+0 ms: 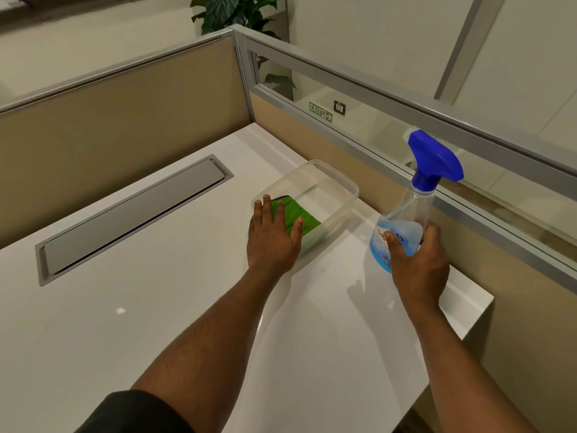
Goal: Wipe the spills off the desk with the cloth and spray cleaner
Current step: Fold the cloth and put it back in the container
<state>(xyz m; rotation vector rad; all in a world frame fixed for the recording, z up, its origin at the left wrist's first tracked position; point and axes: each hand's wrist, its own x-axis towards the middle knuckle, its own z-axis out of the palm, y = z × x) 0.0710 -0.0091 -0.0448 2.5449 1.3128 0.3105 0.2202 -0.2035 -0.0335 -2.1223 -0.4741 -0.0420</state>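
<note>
A folded green cloth lies in a clear plastic container on the white desk. My left hand hovers over the container's near end with fingers spread above the cloth, holding nothing. My right hand grips the lower body of a clear spray bottle with a blue trigger head and blue liquid, standing upright at the desk's right side. A small wet spot glints on the desk at the left.
A grey cable-tray flap is set into the desk at the left. Beige partition panels with a glass strip wall the desk at the back and right. The desk's right edge ends just behind my right hand. A plant stands beyond the corner.
</note>
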